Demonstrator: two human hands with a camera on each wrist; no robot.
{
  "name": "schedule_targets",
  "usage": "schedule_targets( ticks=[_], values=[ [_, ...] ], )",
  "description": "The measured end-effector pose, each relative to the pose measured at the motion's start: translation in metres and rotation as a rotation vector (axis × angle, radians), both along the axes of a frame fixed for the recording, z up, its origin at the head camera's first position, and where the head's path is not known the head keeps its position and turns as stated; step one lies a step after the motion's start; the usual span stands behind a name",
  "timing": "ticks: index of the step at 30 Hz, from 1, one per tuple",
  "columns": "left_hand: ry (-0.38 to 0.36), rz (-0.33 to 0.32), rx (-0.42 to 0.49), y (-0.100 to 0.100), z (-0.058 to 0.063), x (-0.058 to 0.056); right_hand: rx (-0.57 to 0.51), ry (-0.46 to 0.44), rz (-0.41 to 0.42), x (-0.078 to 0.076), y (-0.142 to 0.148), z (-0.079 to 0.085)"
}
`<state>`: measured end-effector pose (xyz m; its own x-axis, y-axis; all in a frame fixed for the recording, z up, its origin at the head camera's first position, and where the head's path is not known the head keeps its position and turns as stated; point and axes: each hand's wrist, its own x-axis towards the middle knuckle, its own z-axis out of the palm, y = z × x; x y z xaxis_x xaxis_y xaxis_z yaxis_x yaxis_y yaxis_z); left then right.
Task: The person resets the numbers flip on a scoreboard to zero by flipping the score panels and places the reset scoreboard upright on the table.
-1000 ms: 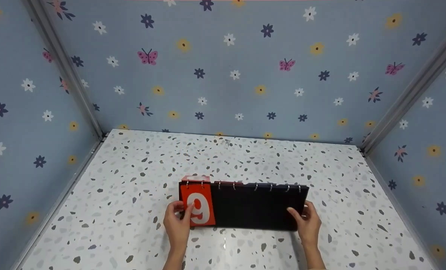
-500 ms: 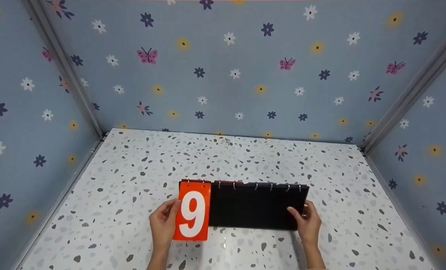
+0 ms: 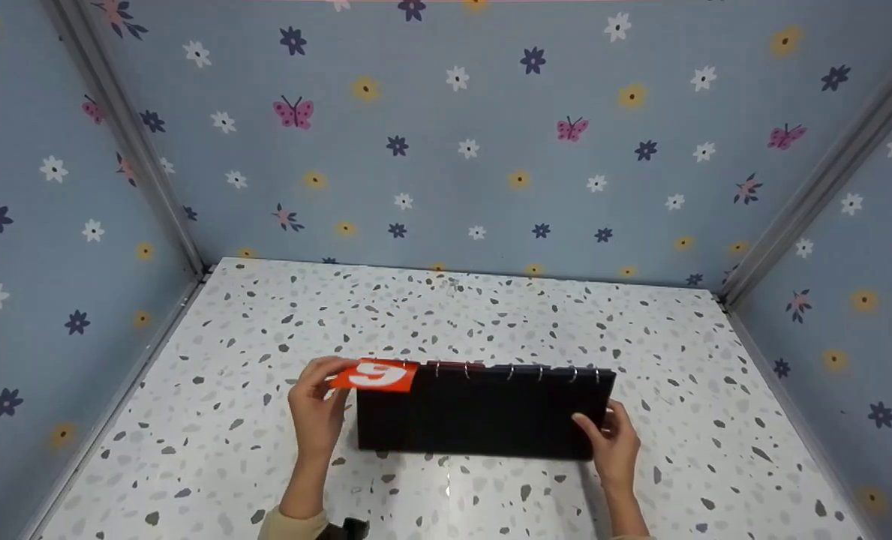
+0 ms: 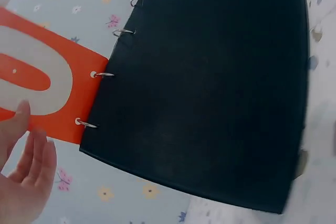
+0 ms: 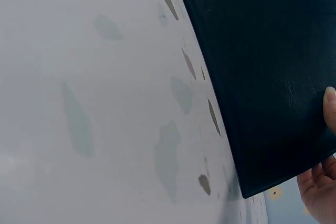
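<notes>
A black flip scoreboard [image 3: 491, 412] stands on its lower long edge, leaning, with metal rings along its top. An orange-red number card [image 3: 400, 384] with a white 9 hangs from the rings at its left end. My left hand [image 3: 318, 401] pinches this card by its free end and holds it raised, nearly level with the board's top. In the left wrist view, the thumb [image 4: 21, 114] lies on the card's printed face, with the fingers below. My right hand [image 3: 617, 442] grips the board's right edge, thumb on the front; its fingers are partly hidden behind the board.
A white speckled tabletop [image 3: 280, 315] lies under the board. Blue flowered panels [image 3: 461, 112] rise at the back and both sides, with grey metal posts [image 3: 134, 142] at the corners.
My left hand has pulled the 9 card off the board's front and swung its free end upward, baring the black surface beneath. The right hand keeps its grip on the board's edge.
</notes>
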<state>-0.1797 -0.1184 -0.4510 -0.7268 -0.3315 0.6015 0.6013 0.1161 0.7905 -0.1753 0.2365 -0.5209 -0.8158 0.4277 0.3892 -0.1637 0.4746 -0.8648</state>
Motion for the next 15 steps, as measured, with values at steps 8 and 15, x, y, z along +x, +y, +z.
schedule_targets(
  ticks=[8, 15],
  values=[
    [-0.067, 0.126, -0.157, -0.004, 0.004, -0.039, 0.006, 0.003, 0.004, -0.001, 0.000, 0.000],
    [-0.076, 0.188, -0.275, -0.003, 0.004, -0.067, 0.024, -0.005, -0.001, 0.000, 0.000, 0.000]
  ],
)
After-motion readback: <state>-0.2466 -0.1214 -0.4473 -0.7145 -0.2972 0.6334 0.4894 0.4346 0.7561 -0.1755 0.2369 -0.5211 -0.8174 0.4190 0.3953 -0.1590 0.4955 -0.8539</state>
